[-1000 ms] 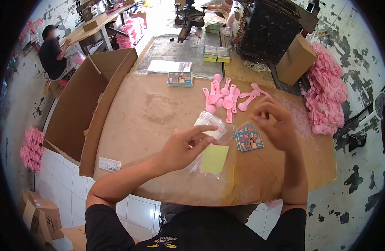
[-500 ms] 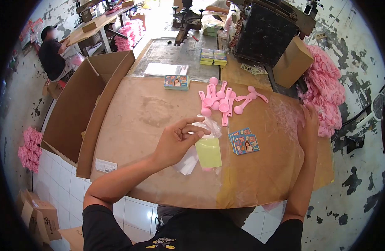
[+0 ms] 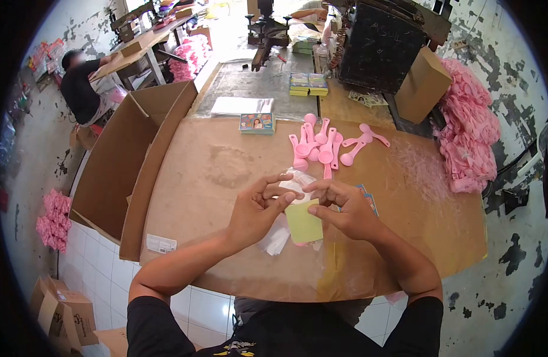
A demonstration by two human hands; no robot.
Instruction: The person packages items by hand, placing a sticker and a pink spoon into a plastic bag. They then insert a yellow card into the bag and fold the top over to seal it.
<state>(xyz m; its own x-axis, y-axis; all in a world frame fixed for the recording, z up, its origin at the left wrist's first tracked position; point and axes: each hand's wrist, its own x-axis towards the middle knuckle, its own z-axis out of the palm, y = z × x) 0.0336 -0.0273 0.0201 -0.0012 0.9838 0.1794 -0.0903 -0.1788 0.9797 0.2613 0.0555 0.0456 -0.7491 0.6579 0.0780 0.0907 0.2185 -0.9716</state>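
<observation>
Near the table's front, my left hand (image 3: 261, 208) is closed, with thumb and fingertips pinching at the top of what looks like a clear plastic bag around a yellow-green card (image 3: 305, 224). A bit of pink shows under the card's lower edge. At the card's upper right corner is my right hand (image 3: 349, 212), its thumb and index finger apart and the thumb seeming to touch the card. Clear plastic bags (image 3: 275, 238) lie under and beside the card. Blue picture cards (image 3: 369, 201) are partly hidden behind my right hand. Beyond both hands lies a pile of pink measuring spoons (image 3: 325, 156).
A stack of picture cards (image 3: 257, 124) and clear sleeves (image 3: 243, 106) lie farther back. An open cardboard box (image 3: 158, 156) borders the table on the left. Pink bundles (image 3: 469, 131) are piled at right, beside a black machine (image 3: 378, 50). A person (image 3: 82, 89) sits at the far-left bench.
My right hand has moved left from the table's right edge to the yellow-green card. My left hand stays at the card's top. The view has shifted slightly.
</observation>
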